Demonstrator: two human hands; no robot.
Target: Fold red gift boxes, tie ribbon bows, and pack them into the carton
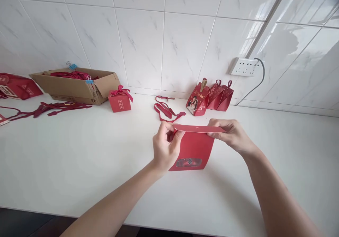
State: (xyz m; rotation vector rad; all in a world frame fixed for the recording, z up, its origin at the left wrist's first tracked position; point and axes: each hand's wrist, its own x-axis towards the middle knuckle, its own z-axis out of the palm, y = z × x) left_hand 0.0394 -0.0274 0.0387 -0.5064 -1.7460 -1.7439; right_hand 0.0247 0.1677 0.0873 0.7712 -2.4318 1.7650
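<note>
I hold a flat red paper gift box [194,149] above the white table [79,159], its top flap folded over toward me. My left hand [165,147] pinches the flap's left end, fingers closed on it. My right hand [230,134] grips the flap's right end between thumb and fingers. A small window with a dark picture shows near the box's lower edge.
Loose red ribbons [166,109] lie just behind the hands. Three finished red boxes [209,97] stand by the wall under a socket [245,67] with a cable. A red box with a bow [119,100], a cardboard carton [76,85] and more ribbons [53,108] sit at left.
</note>
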